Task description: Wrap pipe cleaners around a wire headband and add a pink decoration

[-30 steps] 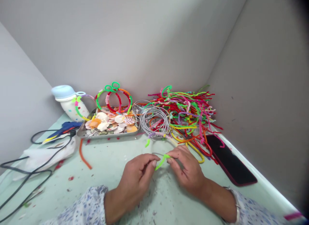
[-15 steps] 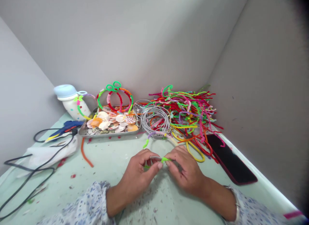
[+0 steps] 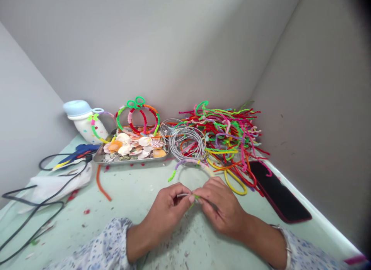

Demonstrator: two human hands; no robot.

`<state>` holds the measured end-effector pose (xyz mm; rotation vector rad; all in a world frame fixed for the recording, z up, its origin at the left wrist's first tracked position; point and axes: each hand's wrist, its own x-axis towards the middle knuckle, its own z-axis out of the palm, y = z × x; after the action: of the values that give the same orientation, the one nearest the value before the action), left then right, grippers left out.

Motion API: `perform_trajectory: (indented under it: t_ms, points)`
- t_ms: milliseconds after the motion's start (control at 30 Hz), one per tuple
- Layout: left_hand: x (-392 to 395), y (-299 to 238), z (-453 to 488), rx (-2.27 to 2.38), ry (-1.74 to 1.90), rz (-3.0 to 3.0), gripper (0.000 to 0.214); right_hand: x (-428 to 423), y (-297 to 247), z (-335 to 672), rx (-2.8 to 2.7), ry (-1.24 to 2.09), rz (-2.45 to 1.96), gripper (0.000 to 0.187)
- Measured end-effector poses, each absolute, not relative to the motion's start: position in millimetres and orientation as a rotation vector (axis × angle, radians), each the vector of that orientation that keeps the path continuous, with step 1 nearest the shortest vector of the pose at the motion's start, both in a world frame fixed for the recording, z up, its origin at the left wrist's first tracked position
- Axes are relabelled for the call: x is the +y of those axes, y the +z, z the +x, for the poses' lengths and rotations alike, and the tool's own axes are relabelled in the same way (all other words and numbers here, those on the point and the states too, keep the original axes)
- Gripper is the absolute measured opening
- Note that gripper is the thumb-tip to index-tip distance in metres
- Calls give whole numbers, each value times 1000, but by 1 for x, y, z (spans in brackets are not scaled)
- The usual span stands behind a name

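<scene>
Above the middle of the table, my left hand (image 3: 168, 206) pinches a thin grey wire (image 3: 183, 195) between thumb and forefinger. My right hand (image 3: 222, 204) is closed right beside it, its thumb and fingertips pressed on a short bit of lime-green pipe cleaner (image 3: 197, 197) at the wire. The fingertips of both hands almost meet and hide most of the join. Just beyond the hands arches a wrapped length (image 3: 188, 161) in purple, pink and cream with a green end; its cream part runs behind my right hand.
A metal tray (image 3: 130, 161) of seashells stands at the back, with pipe-cleaner hoops (image 3: 145, 121) above it. Beside it are a coil of grey wire (image 3: 187, 146) and a heap of pipe cleaners (image 3: 228, 130). A phone (image 3: 281, 192) lies right; a bottle (image 3: 89, 127) and black cable (image 3: 43, 203) are left.
The green pipe cleaner now shows less between my fingertips, with a bit pointing down below them. The wrapped arc has shifted slightly left at its green end. Both hands stay nearly in place.
</scene>
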<state>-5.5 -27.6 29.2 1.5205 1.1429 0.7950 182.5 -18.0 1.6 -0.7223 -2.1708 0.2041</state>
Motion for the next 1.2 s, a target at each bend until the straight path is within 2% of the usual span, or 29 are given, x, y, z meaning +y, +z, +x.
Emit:
perform_trajectory:
  t_ms: [300, 500, 733, 867, 1200]
  points:
    - [-27, 27, -4, 1099, 741, 1322, 27, -18, 1, 183, -2197, 185, -703, 27]
    - [-23, 23, -7, 999, 780, 1307, 25, -18, 1, 184, -2114, 224, -784, 20]
    - [-26, 22, -12, 1174, 912, 1814, 15, -18, 2, 185, -2086, 296, -824, 15]
    - [-28, 21, -13, 1122, 968, 2107, 12, -18, 1, 184, -2114, 318, -784, 15]
    - [-25, 14, -15, 1068, 1036, 2309, 12, -17, -1, 184, -2127, 378, -719, 16]
